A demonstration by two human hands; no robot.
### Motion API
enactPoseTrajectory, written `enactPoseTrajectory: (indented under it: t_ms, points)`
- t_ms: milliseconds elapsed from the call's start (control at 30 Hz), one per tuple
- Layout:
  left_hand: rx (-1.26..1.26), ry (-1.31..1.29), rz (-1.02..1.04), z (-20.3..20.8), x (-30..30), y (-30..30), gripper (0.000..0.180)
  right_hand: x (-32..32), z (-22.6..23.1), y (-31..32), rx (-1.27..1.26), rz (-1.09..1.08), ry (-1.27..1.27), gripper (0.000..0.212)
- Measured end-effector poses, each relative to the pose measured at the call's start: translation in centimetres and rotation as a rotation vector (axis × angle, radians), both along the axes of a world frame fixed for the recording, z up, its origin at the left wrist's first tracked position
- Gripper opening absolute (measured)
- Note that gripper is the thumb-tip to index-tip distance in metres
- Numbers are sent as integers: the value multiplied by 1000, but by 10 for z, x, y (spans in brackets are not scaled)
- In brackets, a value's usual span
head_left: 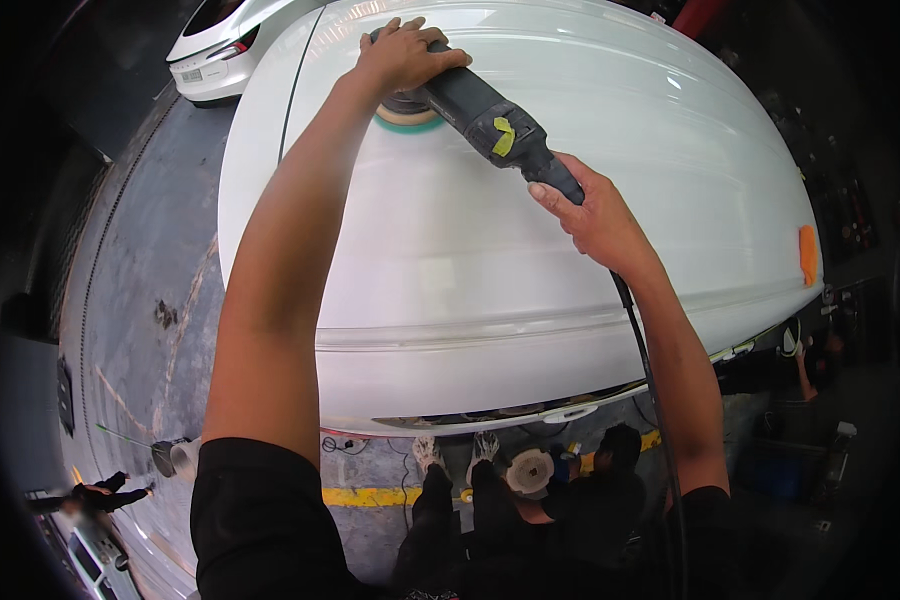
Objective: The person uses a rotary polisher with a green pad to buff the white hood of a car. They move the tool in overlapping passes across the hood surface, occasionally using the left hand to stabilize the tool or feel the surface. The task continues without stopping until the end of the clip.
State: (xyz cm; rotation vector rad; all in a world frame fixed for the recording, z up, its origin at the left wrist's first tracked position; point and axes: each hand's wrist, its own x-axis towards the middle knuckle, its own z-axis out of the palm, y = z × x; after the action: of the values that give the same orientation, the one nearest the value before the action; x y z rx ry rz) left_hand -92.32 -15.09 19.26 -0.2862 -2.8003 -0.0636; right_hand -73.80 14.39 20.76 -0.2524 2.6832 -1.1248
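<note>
A black car polisher [470, 108] with a strip of yellow tape on its body lies across a wide white car panel [630, 190]. Its round pad [408, 118], pale with a green edge, rests on the panel. My left hand [406, 56] is over the polisher's head, fingers curled across it and pressing from above. Wrapped round the rear handle is my right hand [602, 214], its thumb along the near side. From that handle a black cord [642, 345] runs down past my right forearm. The pad is partly hidden under the head and my left wrist.
An orange cloth [807, 256] lies on the panel's right end. Below its near edge a person in dark clothes [610, 490] crouches beside my legs, close to a round pale stool [530, 471]. Cords trail on the grey floor. Another white car [220, 50] stands at far left.
</note>
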Motion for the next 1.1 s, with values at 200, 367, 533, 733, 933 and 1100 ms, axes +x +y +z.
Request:
enactPoseTrajectory:
  t_ms: [200, 367, 533, 733, 933, 1100]
  points:
    - [-236, 255, -11, -26, -61, -94, 38, -58, -18, -32, 37, 115, 142, 54]
    - [-370, 175, -132, -12, -61, -86, 52, -90, -33, -36, 82, 155, 189, 51]
    - [-285, 239, -201, -12, -63, -35, 42, -82, -26, -7, -2, 76, 111, 50]
    - [-366, 345, -141, -10, -54, -78, 39, -92, -41, -19, -79, 129, 110, 48]
    - [-344, 252, -16, -20, -24, -114, 33, -101, -47, -52, -31, 258, 90, 48]
    - [160, 247, 185, -12, -10, -23, 47, -86, -49, -15, -1, 166, 234, 48]
